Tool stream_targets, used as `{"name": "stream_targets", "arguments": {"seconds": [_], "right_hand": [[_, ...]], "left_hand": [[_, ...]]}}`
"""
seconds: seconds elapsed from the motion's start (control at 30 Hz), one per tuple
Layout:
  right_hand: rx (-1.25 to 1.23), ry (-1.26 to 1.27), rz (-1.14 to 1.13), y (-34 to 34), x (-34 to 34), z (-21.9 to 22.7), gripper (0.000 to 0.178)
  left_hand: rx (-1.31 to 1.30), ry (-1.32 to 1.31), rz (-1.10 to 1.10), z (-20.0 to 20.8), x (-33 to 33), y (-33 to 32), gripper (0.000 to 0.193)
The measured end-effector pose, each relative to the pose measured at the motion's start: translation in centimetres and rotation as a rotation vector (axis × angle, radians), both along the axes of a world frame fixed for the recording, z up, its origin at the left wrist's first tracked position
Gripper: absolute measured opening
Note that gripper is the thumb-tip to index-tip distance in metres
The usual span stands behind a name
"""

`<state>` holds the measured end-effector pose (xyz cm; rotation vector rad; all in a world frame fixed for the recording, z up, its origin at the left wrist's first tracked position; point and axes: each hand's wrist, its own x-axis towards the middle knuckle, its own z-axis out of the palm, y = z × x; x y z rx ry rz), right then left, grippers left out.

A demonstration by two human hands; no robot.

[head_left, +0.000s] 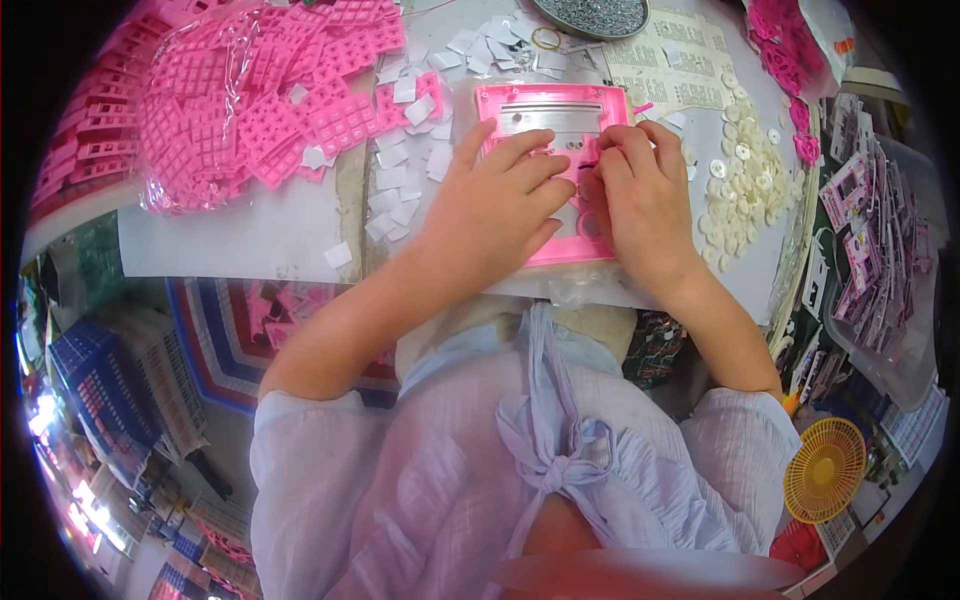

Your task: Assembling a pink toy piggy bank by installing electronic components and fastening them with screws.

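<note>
A shallow pink plastic housing (480,105) lies on the table in front of me, with a silvery slotted panel (530,117) showing in its upper part. My left hand (500,200) rests over its left side, fingers spread and touching the inside. Over the right side, my right hand (645,195) has its fingers bent and drawn together at the housing's inner edge. Whatever the right fingertips pinch is too small and hidden to make out. Between the hands, small round details (574,145) show in the panel. Clear plastic film (575,290) sticks out under the housing's near edge.
Pink keypad-like parts (300,110) are heaped at the left, partly in a clear bag. White paper squares (395,180) lie scattered beside the housing. To the right are cream round discs (745,180); a bowl of small metal pieces (595,15) stands behind. A yellow basket (825,470) is lower right.
</note>
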<state>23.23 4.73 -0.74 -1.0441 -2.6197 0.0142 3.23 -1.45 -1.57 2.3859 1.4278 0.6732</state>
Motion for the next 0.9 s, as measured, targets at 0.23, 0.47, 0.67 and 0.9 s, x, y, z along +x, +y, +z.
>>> {"name": "stream_targets", "arguments": {"seconds": [0.23, 0.47, 0.67, 0.9], "right_hand": [[-0.077, 0.158, -0.062, 0.0, 0.6, -0.5, 0.024], [-0.183, 0.438, 0.016, 2.6, 4.6, 4.1, 0.024], [0.003, 1.189, -0.058, 12.5, 14.8, 10.2, 0.028], [-0.58, 1.118, 0.124, 13.4, 7.4, 11.0, 0.042]], "left_hand": [[0.053, -0.32, 0.142, 1.9, -1.4, 10.0, 0.021], [-0.119, 0.399, 0.225, -1.0, 0.4, 23.1, 0.02], [0.128, 0.278, 0.126, -0.4, 1.5, 21.8, 0.022], [0.027, 0.439, 0.123, -2.0, 0.9, 24.8, 0.025]]}}
